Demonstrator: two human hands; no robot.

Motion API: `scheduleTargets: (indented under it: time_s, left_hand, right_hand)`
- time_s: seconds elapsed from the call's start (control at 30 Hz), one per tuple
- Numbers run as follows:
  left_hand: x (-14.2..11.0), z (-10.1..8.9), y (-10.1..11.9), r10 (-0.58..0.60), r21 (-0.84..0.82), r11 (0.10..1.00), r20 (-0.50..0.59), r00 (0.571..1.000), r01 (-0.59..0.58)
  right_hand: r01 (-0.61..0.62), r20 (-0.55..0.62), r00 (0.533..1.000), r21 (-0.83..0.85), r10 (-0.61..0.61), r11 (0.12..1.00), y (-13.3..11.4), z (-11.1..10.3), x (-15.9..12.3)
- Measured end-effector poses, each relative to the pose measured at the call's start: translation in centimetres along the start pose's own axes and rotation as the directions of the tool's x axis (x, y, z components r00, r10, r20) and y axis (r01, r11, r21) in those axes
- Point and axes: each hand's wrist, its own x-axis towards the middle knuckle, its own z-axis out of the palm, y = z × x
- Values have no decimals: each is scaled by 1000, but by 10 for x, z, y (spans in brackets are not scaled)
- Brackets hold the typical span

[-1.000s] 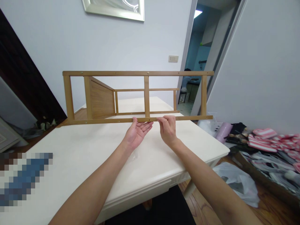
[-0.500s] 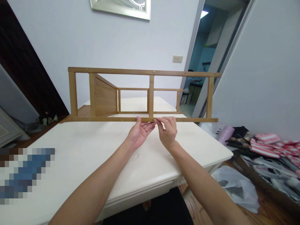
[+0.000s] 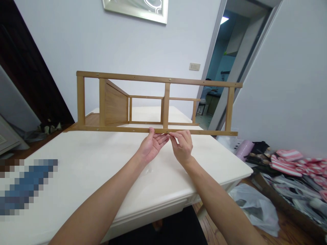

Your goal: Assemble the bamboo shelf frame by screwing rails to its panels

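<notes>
A brown wooden rack frame (image 3: 122, 130) lies on its side on the white table, its ladder-like face toward me. My left hand (image 3: 151, 147) is palm up at the lower rail. Its thumb touches the rail, and its fingers are stretched out to the right below a small hole. My right hand (image 3: 182, 144) is closed in a pinch at that same hole, thumb and forefinger together. What sits between those fingertips is too small to make out. A wooden panel (image 3: 116, 102) stands inside the frame on the left.
The white table (image 3: 89, 180) has a blurred blue patch (image 3: 28, 185) at its left. A small clear plastic piece (image 3: 148, 170) lies near my left wrist. Right of the table are a plastic bag (image 3: 258, 207), a pink roll (image 3: 244, 149) and striped cloth (image 3: 287, 161).
My right hand has lowered slightly, its fingertips still pinched at the rail's hole. The left hand keeps its place. The view has shifted and tilted a little.
</notes>
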Motion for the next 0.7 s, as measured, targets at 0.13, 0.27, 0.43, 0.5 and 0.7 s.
scheduleTargets:
  time_s: [0.13, 0.27, 0.43, 0.5, 0.7]
  left_hand:
    - [1, 0, 0, -2, -4, 1000, 14, 1000, 2]
    - [-1, 2, 0, -1, -14, 1000, 20, 1000, 1]
    - [-2, 4, -1, -9, -1, 1000, 20, 1000, 9]
    - [-1, 3, -1, -10, 1, 1000, 31, 999, 10]
    - [1, -1, -2, 4, -8, 1000, 56, 998, -3]
  right_hand:
    - [-16, 37, 999, 9, 16, 1000, 0, 1, -1]
    - [-19, 55, 998, 17, 18, 1000, 0, 2, -1]
    - [39, 58, 998, -32, -37, 999, 1, 4, 0]
    - [48, 63, 997, -47, -45, 998, 1, 4, 0]
    - [42, 89, 995, -55, -37, 998, 1, 3, -1]
